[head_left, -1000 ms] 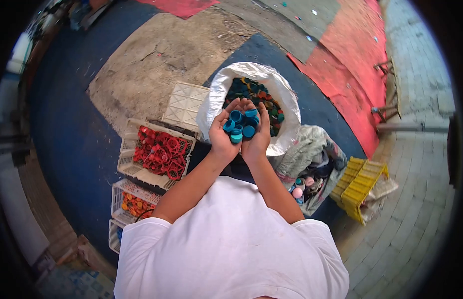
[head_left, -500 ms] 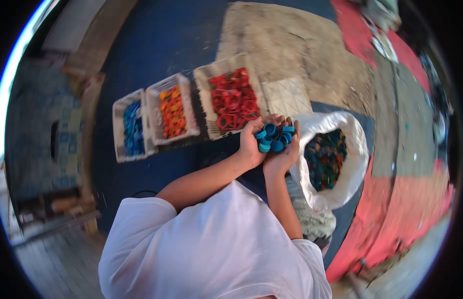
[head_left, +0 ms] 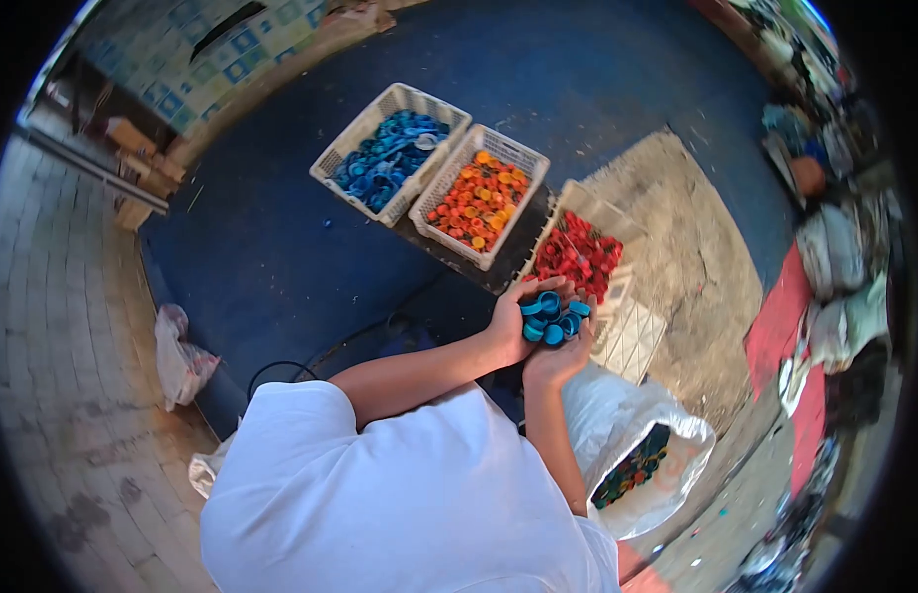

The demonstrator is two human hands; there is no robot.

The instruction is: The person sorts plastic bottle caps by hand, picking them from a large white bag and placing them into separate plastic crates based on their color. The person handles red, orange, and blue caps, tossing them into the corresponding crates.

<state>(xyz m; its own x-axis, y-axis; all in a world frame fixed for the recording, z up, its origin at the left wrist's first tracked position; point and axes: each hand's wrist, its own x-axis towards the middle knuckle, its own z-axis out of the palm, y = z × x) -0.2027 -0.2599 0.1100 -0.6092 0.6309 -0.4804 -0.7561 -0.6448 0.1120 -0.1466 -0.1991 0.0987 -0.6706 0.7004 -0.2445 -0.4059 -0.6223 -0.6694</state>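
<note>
Several blue-teal bottle caps (head_left: 553, 334) lie heaped in my two hands, which are cupped side by side. My left hand (head_left: 508, 324) curves around the left of the heap, and my right hand (head_left: 563, 364) supports it from the right and below. Just beyond my fingers is a crate (head_left: 617, 211) of red caps and rings, partly hidden by my hands. To its left stand a white crate (head_left: 447, 242) of orange and yellow caps and another crate (head_left: 342, 201) of blue pieces. An open white sack (head_left: 592, 400) with mixed caps inside sits by my right forearm.
A white gridded panel (head_left: 632, 339) lies between the sack and the red crate. The crates of orange and blue pieces rest on a dark low stand (head_left: 459, 259). A brown sheet (head_left: 691, 232) covers floor at the right. A plastic bag (head_left: 185, 358) lies at the left.
My view has swung to the left, so the crates appear farther right and the sack lower. My hands stay cupped around the caps.
</note>
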